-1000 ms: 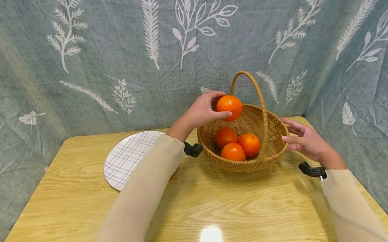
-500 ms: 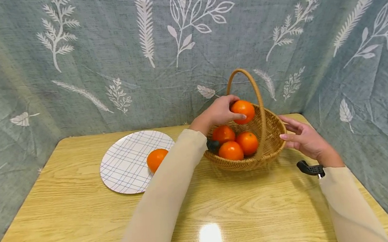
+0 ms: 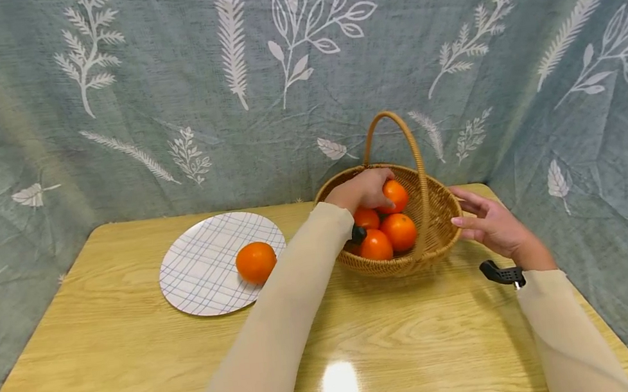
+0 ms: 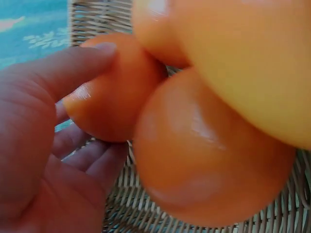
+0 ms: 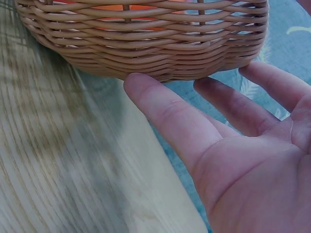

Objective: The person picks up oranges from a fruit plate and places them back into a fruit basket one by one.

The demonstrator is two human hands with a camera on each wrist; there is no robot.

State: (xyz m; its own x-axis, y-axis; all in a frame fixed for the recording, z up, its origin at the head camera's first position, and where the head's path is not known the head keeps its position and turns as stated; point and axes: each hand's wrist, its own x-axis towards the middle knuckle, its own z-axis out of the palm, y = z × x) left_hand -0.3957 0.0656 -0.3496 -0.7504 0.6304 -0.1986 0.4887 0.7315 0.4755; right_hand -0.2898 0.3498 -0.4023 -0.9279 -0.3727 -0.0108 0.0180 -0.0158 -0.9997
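Observation:
Inside the wicker basket [image 3: 439, 215], my left hand [image 3: 364, 191] holds an orange [image 3: 397, 194] between thumb and fingers. In the left wrist view that held orange [image 4: 114, 97] sits beside other oranges, with the thumb over it and fingers beneath. Several oranges [image 3: 399, 232] lie together in the basket's lower left. My right hand [image 3: 492, 227] is at the basket's right side. The right wrist view shows its thumb and extended fingertips touching the outer wicker wall [image 5: 160, 53]. Another orange [image 3: 256, 263] rests on the checked plate [image 3: 200, 270] to the left.
The basket's tall arched handle [image 3: 418, 164] rises to the right of my left hand. A wooden table [image 3: 135, 365] carries basket and plate. Grey-green leaf-patterned cloth [image 3: 180, 95] hangs behind and at both sides. My left sleeve [image 3: 285, 303] passes over the table near the plate.
My left hand has moved right and down into the basket with the orange it holds. The orange on the plate has come into sight from behind the arm. The right hand stays at the basket.

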